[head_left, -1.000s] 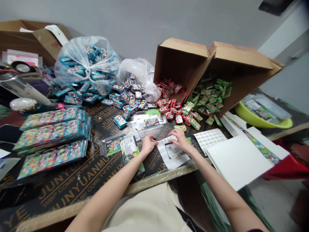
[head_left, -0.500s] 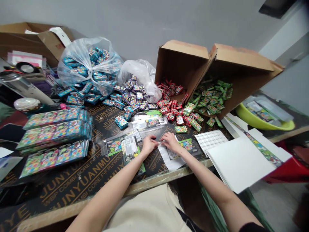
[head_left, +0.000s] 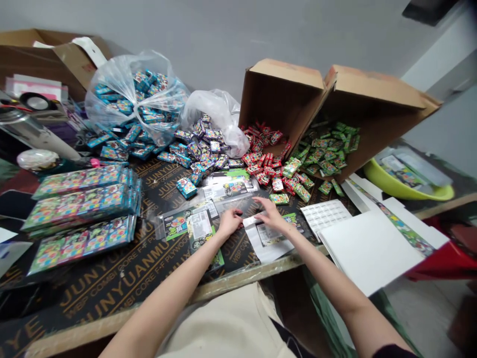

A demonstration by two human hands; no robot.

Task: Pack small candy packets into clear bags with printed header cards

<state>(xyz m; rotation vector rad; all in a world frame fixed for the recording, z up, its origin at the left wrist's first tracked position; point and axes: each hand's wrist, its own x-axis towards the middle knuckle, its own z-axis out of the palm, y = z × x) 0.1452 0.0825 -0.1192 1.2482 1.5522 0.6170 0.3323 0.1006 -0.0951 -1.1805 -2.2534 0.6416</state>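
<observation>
My left hand rests on the table with its fingers curled, pinching the left edge of a clear packet with a white printed card inside. My right hand lies on top of the same packet with its fingers stretched flat. More flat packets lie just left of my left hand. Beyond my hands lie piles of small blue packs, purple packs, red packs and green packs.
Stacks of filled colourful packets sit at the left. Two tipped cardboard boxes and two plastic bags stand at the back. White sheets and a sticker sheet lie at the right, beside a yellow-green bowl.
My right hand slid left along the packet toward my left hand, then opened out flat and moved slightly right. My left hand has stayed in place.
</observation>
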